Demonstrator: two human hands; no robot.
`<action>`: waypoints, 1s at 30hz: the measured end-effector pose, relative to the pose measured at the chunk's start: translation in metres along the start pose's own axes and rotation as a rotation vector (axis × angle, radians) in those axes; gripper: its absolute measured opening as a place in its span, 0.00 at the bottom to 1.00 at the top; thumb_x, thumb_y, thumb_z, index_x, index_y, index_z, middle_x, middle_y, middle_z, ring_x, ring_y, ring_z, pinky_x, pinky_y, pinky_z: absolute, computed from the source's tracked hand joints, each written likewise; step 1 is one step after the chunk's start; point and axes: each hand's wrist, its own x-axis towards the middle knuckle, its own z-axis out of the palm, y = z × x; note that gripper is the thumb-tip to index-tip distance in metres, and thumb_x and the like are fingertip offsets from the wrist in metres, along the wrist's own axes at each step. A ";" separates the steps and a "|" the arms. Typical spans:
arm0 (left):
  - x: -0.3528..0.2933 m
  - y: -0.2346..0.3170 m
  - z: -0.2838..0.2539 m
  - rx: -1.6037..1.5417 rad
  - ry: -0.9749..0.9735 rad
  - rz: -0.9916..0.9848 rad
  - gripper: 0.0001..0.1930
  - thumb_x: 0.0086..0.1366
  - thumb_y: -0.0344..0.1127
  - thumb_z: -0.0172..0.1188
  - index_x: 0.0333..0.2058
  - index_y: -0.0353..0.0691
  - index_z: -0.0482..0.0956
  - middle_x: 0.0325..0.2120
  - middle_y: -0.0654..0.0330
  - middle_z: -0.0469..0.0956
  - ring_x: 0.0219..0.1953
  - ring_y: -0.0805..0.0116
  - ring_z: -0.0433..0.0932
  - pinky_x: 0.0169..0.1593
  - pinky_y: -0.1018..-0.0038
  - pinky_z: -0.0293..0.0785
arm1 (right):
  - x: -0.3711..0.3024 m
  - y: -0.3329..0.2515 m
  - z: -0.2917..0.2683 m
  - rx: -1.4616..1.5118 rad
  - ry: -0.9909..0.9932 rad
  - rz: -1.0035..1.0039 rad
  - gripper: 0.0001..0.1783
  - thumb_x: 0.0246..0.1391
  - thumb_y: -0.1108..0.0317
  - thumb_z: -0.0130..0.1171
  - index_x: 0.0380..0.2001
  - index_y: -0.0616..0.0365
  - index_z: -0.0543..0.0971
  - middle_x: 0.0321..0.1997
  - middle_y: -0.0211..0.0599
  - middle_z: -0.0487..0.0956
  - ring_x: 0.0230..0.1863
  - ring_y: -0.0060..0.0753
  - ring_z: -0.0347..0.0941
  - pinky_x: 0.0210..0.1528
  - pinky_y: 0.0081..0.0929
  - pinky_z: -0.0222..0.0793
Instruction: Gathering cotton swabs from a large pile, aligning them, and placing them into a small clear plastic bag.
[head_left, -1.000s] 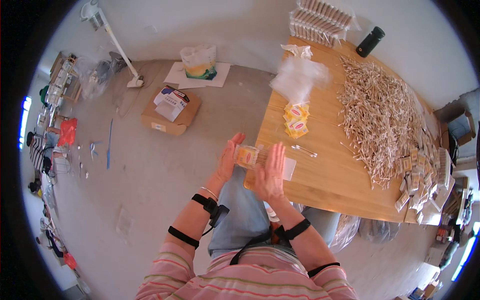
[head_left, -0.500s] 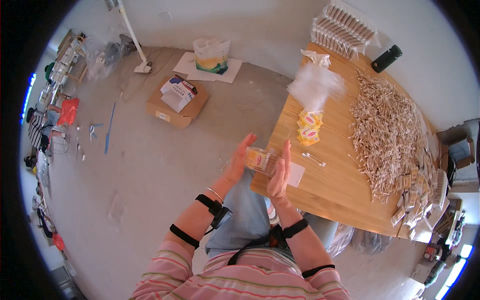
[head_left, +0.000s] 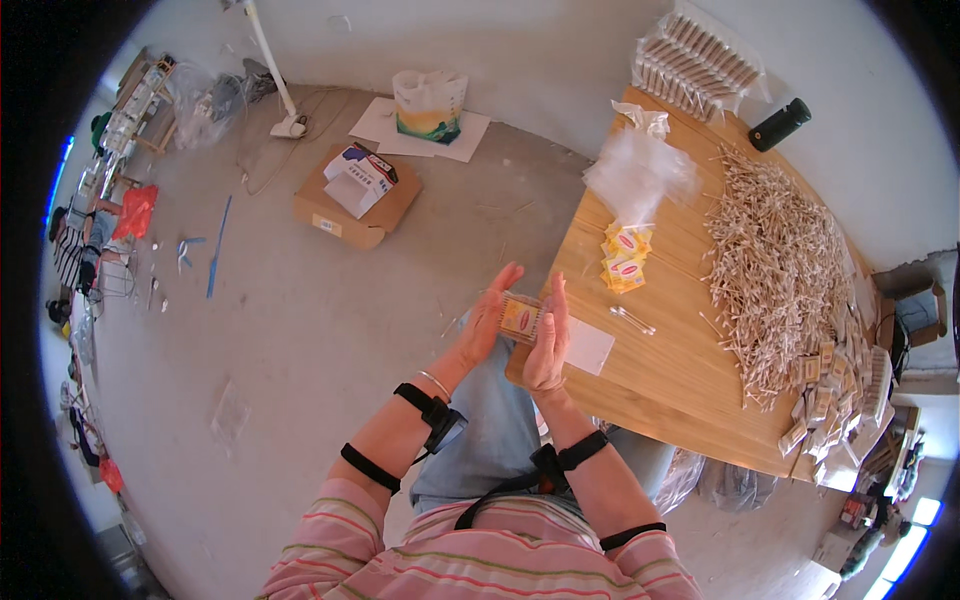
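A clear pack of cotton swabs [head_left: 519, 318] with a yellow label is pressed between my two flat palms, off the near left corner of the table. My left hand [head_left: 486, 322] bears on its left side and my right hand [head_left: 547, 348] on its right, with fingers stretched upward. My right palm covers part of the pack. Just right of my right hand lies a pale pink card [head_left: 588, 347]. Beyond it are a few loose cotton swabs [head_left: 632, 320] and several yellow label cards [head_left: 625, 268].
A large heap of loose cotton swabs [head_left: 770, 270] covers the right of the wooden table [head_left: 680, 400]. Finished-looking small packs [head_left: 825, 390] lie at its near end. Clear plastic bags [head_left: 640, 175], bagged swabs [head_left: 695, 62] and a dark green bottle [head_left: 779, 124] are farther back. A cardboard box [head_left: 345, 228] stands on the floor.
My hands have drawn closer together around the pack, and its right part is now behind my right hand. The whole view has shifted slightly.
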 end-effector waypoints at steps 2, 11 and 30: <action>0.001 -0.003 -0.001 -0.004 -0.004 -0.012 0.39 0.71 0.63 0.31 0.68 0.37 0.48 0.66 0.49 0.56 0.69 0.60 0.53 0.68 0.67 0.50 | 0.002 0.000 0.001 0.034 0.011 0.005 0.35 0.68 0.52 0.34 0.68 0.71 0.51 0.74 0.55 0.48 0.75 0.48 0.39 0.73 0.37 0.35; 0.004 -0.016 -0.016 -0.102 0.094 -0.108 0.38 0.72 0.62 0.30 0.68 0.37 0.48 0.67 0.51 0.54 0.69 0.61 0.51 0.70 0.67 0.47 | 0.007 0.002 0.005 0.163 0.062 0.034 0.34 0.69 0.54 0.35 0.67 0.70 0.52 0.74 0.54 0.49 0.75 0.47 0.40 0.73 0.37 0.36; 0.015 0.003 -0.001 -0.310 0.088 -0.354 0.24 0.72 0.39 0.45 0.63 0.36 0.62 0.55 0.53 0.72 0.56 0.67 0.72 0.58 0.74 0.68 | 0.005 0.024 0.024 -0.563 -0.117 -0.178 0.27 0.63 0.67 0.43 0.63 0.68 0.58 0.69 0.59 0.56 0.73 0.60 0.46 0.72 0.49 0.42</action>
